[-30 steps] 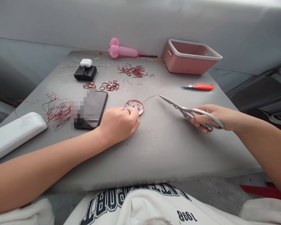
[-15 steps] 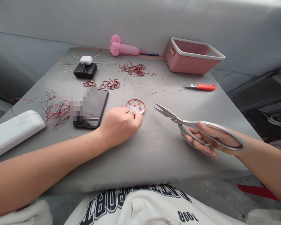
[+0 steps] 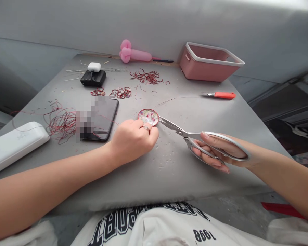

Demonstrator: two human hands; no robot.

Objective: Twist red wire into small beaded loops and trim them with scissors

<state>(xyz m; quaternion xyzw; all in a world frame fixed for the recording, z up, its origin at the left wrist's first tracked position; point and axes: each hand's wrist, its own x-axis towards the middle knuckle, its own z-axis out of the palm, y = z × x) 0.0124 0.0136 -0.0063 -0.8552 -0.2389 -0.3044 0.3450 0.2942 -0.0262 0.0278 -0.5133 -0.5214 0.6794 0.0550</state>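
My left hand [image 3: 136,140] is closed, its fingertips pinched at the near edge of a small round flower-patterned disc [image 3: 148,115] with a red rim. The fingers hide that edge of the disc. A thin thread [image 3: 172,99] curves away from the disc to the right. In my right hand [image 3: 213,155] are metal scissors [image 3: 181,132], thumb and fingers through the handle loops. Their blades are slightly parted, and the tips are at the right edge of the disc; whether they touch it I cannot tell.
A black phone [image 3: 107,119] and tangled red thread [image 3: 63,123] lie left. Behind are thread rings [image 3: 121,92], red scraps [image 3: 149,77], a black box [image 3: 93,78] and a pink balloon [image 3: 138,55]. An orange-handled utility knife [image 3: 224,95] and pink bin [image 3: 207,70] are at right.
My right hand has moved the scissors left, bringing the blade tips to the disc's edge. My left hand remains at the disc, nearly still.
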